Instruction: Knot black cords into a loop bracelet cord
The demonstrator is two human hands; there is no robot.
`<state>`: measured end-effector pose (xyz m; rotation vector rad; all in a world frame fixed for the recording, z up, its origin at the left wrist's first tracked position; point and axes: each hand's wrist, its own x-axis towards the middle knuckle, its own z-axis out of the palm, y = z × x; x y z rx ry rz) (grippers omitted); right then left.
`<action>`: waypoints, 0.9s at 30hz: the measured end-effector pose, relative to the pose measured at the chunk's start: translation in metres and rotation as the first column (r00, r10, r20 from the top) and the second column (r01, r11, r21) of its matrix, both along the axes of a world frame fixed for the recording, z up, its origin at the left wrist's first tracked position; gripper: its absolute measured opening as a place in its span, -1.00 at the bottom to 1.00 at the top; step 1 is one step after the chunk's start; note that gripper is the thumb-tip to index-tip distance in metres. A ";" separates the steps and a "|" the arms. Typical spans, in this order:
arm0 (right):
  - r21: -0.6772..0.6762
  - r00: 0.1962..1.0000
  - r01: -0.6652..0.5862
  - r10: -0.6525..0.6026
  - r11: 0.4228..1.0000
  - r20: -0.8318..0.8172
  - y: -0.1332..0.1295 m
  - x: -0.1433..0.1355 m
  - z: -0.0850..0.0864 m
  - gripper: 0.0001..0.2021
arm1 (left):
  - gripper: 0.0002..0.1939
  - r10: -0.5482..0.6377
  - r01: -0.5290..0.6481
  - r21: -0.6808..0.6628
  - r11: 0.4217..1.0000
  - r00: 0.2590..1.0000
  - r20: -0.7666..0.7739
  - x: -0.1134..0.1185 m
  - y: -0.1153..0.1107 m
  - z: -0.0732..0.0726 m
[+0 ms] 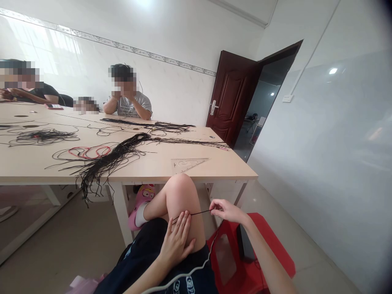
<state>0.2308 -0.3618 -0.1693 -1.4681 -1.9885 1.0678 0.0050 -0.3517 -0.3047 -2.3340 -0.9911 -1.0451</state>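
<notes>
A thin black cord (200,212) runs across my raised bare thigh. My left hand (178,238) lies flat on the thigh with its fingers stretched out, pressing on the cord. To its right, beside the knee, my right hand (225,210) pinches the cord between thumb and fingers and holds it taut. A short end of cord shows just left of my left fingertips. A large bundle of black cords (118,157) lies on the table, some ends hanging over its front edge.
On the table (214,169) are a clear triangular ruler (188,164), a red cord (88,152) and more black cords (45,136). Two people sit across it. A red stool (275,241) with a dark box (245,243) stands at my right. A white cable (183,274) crosses my lap.
</notes>
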 end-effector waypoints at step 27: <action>0.042 0.997 0.048 -0.045 0.998 -0.056 -0.003 0.003 -0.003 -0.80 | -0.37 0.005 -0.005 0.010 1.000 1.000 -0.011 -0.001 -0.001 0.000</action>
